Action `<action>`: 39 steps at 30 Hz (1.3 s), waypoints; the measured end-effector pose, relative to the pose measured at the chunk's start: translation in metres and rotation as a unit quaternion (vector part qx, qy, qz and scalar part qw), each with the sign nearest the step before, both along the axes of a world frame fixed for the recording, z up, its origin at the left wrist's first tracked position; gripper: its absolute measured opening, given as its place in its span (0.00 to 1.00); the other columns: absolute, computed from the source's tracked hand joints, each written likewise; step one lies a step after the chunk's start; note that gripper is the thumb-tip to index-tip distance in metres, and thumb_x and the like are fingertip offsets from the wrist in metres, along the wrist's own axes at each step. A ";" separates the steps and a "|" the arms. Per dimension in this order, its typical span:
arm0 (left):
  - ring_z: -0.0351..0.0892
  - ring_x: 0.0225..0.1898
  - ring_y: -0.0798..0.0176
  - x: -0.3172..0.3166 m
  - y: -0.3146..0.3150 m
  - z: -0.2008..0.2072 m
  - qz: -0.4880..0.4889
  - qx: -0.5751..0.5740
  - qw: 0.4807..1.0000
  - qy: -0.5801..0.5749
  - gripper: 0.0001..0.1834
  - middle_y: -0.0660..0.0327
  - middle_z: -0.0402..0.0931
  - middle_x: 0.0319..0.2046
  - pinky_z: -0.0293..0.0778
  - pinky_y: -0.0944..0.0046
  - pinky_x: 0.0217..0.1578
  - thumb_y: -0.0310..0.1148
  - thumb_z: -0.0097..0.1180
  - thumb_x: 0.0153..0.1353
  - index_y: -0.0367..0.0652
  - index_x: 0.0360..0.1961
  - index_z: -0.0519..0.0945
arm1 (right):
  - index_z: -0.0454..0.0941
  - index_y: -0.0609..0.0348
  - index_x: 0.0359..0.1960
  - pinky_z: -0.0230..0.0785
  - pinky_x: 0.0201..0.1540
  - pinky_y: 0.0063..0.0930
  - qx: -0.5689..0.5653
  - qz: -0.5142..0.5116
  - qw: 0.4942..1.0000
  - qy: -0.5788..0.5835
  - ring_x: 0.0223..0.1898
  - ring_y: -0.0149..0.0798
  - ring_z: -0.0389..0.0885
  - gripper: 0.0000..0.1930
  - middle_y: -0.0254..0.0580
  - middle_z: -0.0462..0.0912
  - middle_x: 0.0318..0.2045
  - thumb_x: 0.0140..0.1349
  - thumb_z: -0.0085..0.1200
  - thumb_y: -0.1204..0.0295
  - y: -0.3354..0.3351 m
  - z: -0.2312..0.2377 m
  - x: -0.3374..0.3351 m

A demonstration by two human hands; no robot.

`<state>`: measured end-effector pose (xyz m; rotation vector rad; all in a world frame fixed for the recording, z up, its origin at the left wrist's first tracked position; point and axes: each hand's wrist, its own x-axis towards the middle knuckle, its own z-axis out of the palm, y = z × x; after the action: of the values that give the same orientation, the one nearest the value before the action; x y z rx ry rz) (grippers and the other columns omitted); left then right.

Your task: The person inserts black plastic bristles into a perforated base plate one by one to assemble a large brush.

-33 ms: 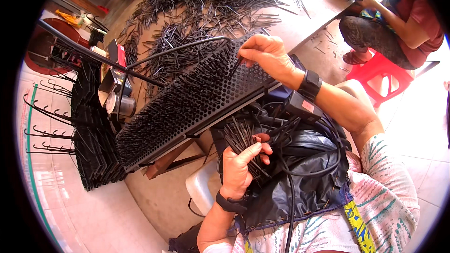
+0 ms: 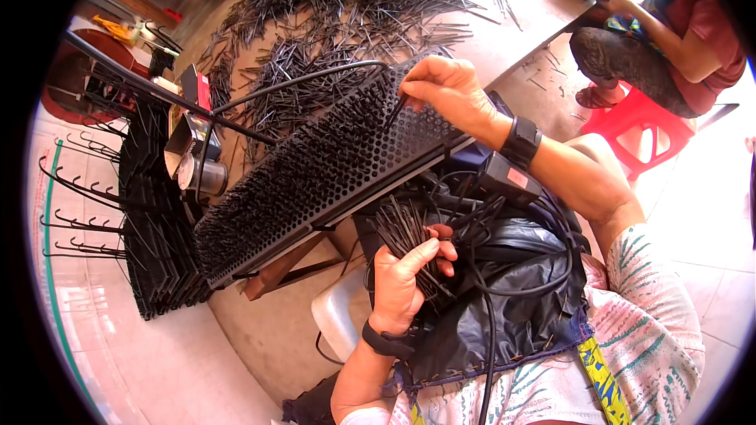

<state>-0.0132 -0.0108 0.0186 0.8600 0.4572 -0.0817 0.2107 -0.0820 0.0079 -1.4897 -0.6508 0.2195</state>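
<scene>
A long black perforated board (image 2: 358, 177) lies tilted before me, its left and middle holes filled with short upright dark strips (image 2: 283, 181). Bare holes show along its right part and near edge. Over the right part, my right hand (image 2: 449, 90) pinches one thin dark strip (image 2: 396, 112) between thumb and fingertips, its lower end down at the holes. Whether it has entered a hole, I cannot tell. Lower down, over my lap, my left hand (image 2: 405, 275) is closed around a bundle of thin dark strips (image 2: 402, 228) that fan out above and below the fist.
A big heap of loose dark strips (image 2: 315, 86) covers the table (image 2: 543, 12) behind the board. Black racks with hooks (image 2: 153, 220) stand at left, near a metal can (image 2: 201, 175). Cables (image 2: 480, 283) cross my lap. At right, a person (image 2: 693, 39) sits on a red stool (image 2: 642, 130).
</scene>
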 end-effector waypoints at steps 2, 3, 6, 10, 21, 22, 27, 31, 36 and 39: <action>0.74 0.24 0.63 0.000 0.001 -0.002 0.003 -0.016 1.000 0.004 0.06 0.52 0.74 0.30 0.73 0.68 0.23 0.24 0.49 0.53 0.33 0.31 0.73 | 0.74 0.64 0.27 0.68 0.26 0.16 -0.029 0.018 0.998 -0.052 0.22 0.24 0.73 0.02 0.36 0.77 0.22 0.53 0.50 0.79 0.001 0.003 0.003; 0.74 0.24 0.63 -0.001 0.002 -0.004 -0.018 -0.026 0.999 0.002 0.06 0.53 0.74 0.29 0.73 0.67 0.23 0.25 0.49 0.54 0.33 0.31 0.72 | 0.74 0.64 0.27 0.68 0.26 0.16 -0.031 0.019 0.998 -0.053 0.22 0.24 0.73 0.02 0.36 0.77 0.22 0.53 0.50 0.79 0.002 0.006 0.003; 0.73 0.22 0.63 0.000 0.000 -0.006 -0.031 -0.047 0.998 -0.013 0.06 0.54 0.73 0.26 0.73 0.65 0.21 0.25 0.49 0.54 0.35 0.32 0.71 | 0.74 0.65 0.27 0.68 0.27 0.16 -0.010 0.048 0.992 -0.117 0.22 0.25 0.74 0.02 0.36 0.77 0.22 0.53 0.49 0.80 0.004 0.012 0.003; 0.70 0.18 0.65 -0.001 -0.001 -0.003 -0.029 -0.083 0.996 -0.003 0.06 0.56 0.72 0.24 0.71 0.65 0.19 0.26 0.50 0.54 0.38 0.33 0.69 | 0.73 0.65 0.26 0.69 0.26 0.16 -0.042 0.021 0.998 -0.049 0.22 0.25 0.75 0.01 0.37 0.76 0.21 0.52 0.50 0.79 0.003 0.013 -0.002; 0.67 0.16 0.67 0.000 0.002 -0.002 -0.034 -0.093 0.995 0.012 0.06 0.58 0.70 0.23 0.67 0.67 0.16 0.26 0.50 0.54 0.39 0.34 0.70 | 0.68 0.64 0.23 0.63 0.24 0.35 -0.101 0.059 0.923 -0.367 0.21 0.53 0.70 0.03 0.50 0.70 0.17 0.45 0.47 0.81 0.025 0.032 -0.021; 0.67 0.16 0.67 0.000 0.002 -0.002 -0.036 -0.090 0.995 0.005 0.06 0.58 0.70 0.23 0.67 0.67 0.16 0.26 0.51 0.54 0.39 0.34 0.70 | 0.67 0.64 0.22 0.63 0.23 0.36 -0.117 0.075 0.916 -0.376 0.21 0.52 0.70 0.03 0.49 0.70 0.17 0.44 0.47 0.82 0.027 0.037 -0.021; 0.67 0.16 0.67 0.000 0.003 -0.002 -0.040 -0.091 0.995 -0.005 0.07 0.58 0.70 0.23 0.67 0.67 0.16 0.27 0.51 0.54 0.39 0.34 0.70 | 0.64 0.65 0.20 0.62 0.23 0.35 -0.066 0.205 0.895 -0.391 0.20 0.51 0.70 0.05 0.49 0.69 0.16 0.42 0.47 0.82 0.035 0.041 -0.007; 0.67 0.16 0.67 0.001 0.004 -0.001 -0.044 -0.084 0.995 -0.003 0.06 0.58 0.70 0.23 0.67 0.67 0.16 0.27 0.51 0.54 0.39 0.34 0.70 | 0.62 0.65 0.18 0.62 0.22 0.34 -0.012 0.180 0.904 -0.388 0.20 0.51 0.70 0.06 0.48 0.68 0.16 0.41 0.46 0.84 0.034 0.035 -0.007; 0.66 0.16 0.67 0.003 0.004 0.002 -0.047 -0.065 0.997 -0.001 0.06 0.58 0.70 0.23 0.66 0.67 0.15 0.26 0.50 0.54 0.38 0.34 0.70 | 0.63 0.59 0.13 0.56 0.21 0.31 0.009 0.182 0.904 -0.386 0.17 0.41 0.60 0.06 0.38 0.60 0.13 0.35 0.47 0.80 0.038 0.030 -0.001; 0.66 0.15 0.67 0.002 0.005 0.004 -0.039 -0.066 0.997 0.007 0.06 0.58 0.70 0.23 0.66 0.67 0.15 0.26 0.50 0.54 0.38 0.33 0.69 | 0.60 0.64 0.17 0.62 0.22 0.34 -0.042 0.219 0.873 -0.434 0.19 0.49 0.69 0.07 0.45 0.66 0.14 0.40 0.46 0.85 0.037 0.039 -0.004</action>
<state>-0.0108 -0.0059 0.0227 0.7481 0.4265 -0.1874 0.2064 -0.0451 0.0466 -1.4721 -1.7305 -0.1030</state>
